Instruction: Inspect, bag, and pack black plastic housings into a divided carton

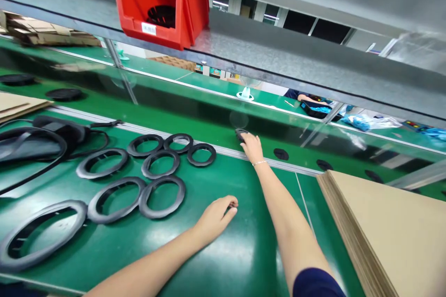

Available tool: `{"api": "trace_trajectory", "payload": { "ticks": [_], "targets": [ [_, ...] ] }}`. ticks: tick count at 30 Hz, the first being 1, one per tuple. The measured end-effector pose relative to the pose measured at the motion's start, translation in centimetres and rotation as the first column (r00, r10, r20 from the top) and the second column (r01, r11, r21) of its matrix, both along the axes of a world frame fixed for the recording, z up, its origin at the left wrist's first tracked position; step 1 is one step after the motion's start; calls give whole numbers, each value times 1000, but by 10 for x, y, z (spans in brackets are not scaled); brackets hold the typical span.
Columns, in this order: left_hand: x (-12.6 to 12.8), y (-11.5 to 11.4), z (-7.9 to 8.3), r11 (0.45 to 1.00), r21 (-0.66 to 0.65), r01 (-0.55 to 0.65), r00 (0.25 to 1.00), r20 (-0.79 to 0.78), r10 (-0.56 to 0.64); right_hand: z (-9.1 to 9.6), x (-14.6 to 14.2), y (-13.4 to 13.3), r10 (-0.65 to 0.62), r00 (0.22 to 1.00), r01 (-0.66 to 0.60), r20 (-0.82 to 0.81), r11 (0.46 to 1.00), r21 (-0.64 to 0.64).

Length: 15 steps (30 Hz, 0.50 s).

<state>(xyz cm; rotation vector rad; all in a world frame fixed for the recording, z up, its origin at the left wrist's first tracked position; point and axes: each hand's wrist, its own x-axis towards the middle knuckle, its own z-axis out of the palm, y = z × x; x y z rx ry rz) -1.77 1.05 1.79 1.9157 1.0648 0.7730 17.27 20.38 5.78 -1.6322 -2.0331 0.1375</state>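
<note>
My right hand [252, 147] reaches forward over the green strip behind the table's metal rail. Its fingers are on a small black round part [240, 135], partly hidden by the hand. Closer to me, my left hand [216, 216] hovers over the green tabletop [223, 260], fingers loosely curled, thumb apart, nothing seen in it. Left of it lie several black rings of various sizes, among them a ring [180, 195] near the hand and a smaller ring [213, 155] by the rail. More black discs, such as one disc [280, 154], lie along the green strip.
A stack of cardboard sheets [390, 222] stands at the right. Overhead runs a metal shelf [278, 46] bearing a red bin [197, 9] with black parts inside. Black cabled items [59, 134] lie at the left. Beyond the clear panel, another person's arm [306, 97] shows.
</note>
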Motion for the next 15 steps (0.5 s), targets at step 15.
{"api": "trace_trajectory", "payload": {
  "ticks": [15],
  "targets": [
    [-18,36,2,960,260,-108,946,-271,180,-26,181,-21,-216,975,170,46,868,467]
  ]
}}
